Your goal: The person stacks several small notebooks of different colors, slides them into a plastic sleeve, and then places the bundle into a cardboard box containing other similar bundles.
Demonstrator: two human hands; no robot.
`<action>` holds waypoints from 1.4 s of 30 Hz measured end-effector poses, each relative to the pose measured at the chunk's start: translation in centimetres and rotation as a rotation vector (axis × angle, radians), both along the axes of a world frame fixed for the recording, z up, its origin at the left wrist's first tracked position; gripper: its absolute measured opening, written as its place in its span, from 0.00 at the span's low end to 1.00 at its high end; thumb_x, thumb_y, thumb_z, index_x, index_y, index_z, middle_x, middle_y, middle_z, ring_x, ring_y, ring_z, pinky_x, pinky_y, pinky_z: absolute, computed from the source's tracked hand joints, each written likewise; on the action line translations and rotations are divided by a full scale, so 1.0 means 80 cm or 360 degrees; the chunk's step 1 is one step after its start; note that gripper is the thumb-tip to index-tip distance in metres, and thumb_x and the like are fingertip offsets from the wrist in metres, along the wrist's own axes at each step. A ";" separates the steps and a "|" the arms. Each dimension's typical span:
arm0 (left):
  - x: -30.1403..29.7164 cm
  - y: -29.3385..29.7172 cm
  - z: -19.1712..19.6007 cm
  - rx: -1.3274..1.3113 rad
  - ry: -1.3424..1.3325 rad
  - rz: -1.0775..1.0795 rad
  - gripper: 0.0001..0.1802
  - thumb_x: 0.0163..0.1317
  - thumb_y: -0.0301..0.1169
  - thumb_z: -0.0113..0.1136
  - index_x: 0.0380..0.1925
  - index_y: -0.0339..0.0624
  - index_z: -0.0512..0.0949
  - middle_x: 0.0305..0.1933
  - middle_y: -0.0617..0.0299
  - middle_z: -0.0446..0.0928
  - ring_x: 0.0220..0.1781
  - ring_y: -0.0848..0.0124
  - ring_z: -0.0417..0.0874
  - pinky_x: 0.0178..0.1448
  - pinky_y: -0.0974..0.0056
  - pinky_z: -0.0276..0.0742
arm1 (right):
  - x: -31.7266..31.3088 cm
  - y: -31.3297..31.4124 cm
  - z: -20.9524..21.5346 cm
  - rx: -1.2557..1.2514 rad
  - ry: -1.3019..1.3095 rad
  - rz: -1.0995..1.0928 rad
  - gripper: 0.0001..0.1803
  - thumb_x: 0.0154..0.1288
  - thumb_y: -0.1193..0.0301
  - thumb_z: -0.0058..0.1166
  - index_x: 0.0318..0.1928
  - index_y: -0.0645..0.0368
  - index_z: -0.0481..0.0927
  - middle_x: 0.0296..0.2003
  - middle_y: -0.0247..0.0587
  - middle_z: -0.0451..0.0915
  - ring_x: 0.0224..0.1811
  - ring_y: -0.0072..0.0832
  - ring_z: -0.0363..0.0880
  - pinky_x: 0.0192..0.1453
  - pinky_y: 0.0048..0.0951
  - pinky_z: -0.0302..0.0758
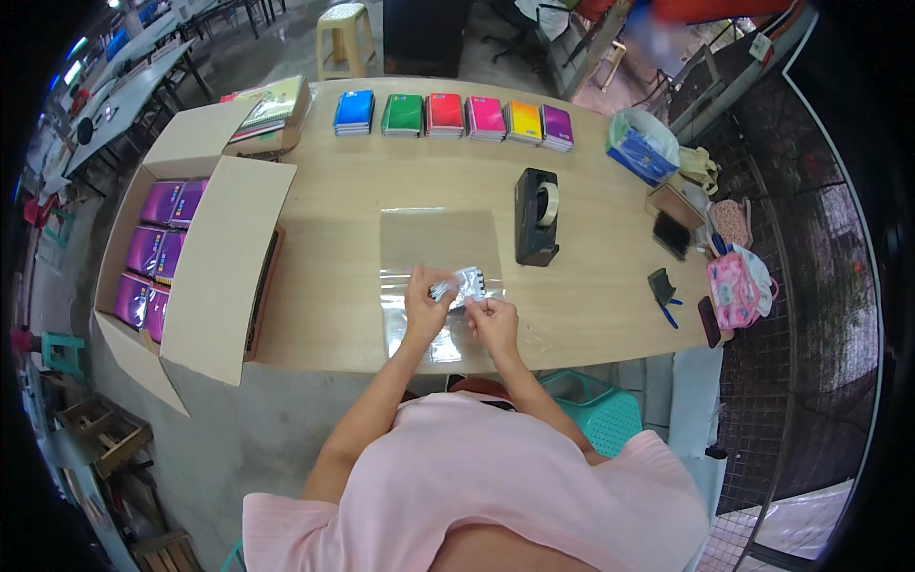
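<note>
Near the table's front edge my left hand (426, 301) is closed on a small shiny silver-white sheet (470, 283) with dark marks along its right edge. It may be a label sheet or packet; its exact kind does not show. My right hand (496, 327) pinches at the sheet's lower edge, fingers closed. Beneath both hands lie clear plastic bags (440, 235), flat and overlapping on the table. A black tape dispenser (536, 229) with a roll of tape stands just right of the bags.
Along the far edge run several notebook stacks (445, 115) in different colours. An open carton (225, 267) of wrapped purple packs stands left. On the right are a blue box (640, 155) lined with plastic, a black brush (672, 234) and a pink bag (739, 288). A green stool (605, 418) stands below.
</note>
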State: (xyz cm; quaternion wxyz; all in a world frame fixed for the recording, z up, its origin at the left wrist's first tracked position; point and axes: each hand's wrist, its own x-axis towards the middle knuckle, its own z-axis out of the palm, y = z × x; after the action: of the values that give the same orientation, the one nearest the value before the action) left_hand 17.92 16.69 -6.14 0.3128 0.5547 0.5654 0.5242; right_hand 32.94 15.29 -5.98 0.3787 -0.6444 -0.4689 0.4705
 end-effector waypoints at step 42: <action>-0.185 -0.203 0.138 0.0136 0.0376 0.0522 0.34 0.55 0.29 0.66 0.64 0.41 0.67 0.66 0.41 0.61 0.66 0.45 0.67 0.65 0.50 0.71 | -0.739 0.033 0.223 0.0722 -0.0247 0.2103 0.43 0.50 0.50 0.69 0.59 0.69 0.72 0.53 0.63 0.78 0.57 0.47 0.78 0.56 0.41 0.77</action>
State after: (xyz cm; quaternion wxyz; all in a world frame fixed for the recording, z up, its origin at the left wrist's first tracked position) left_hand 3.09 0.46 4.92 0.1310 0.5256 0.6580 0.5230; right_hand -26.17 17.90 11.83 0.1039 -0.1613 -0.8746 0.4453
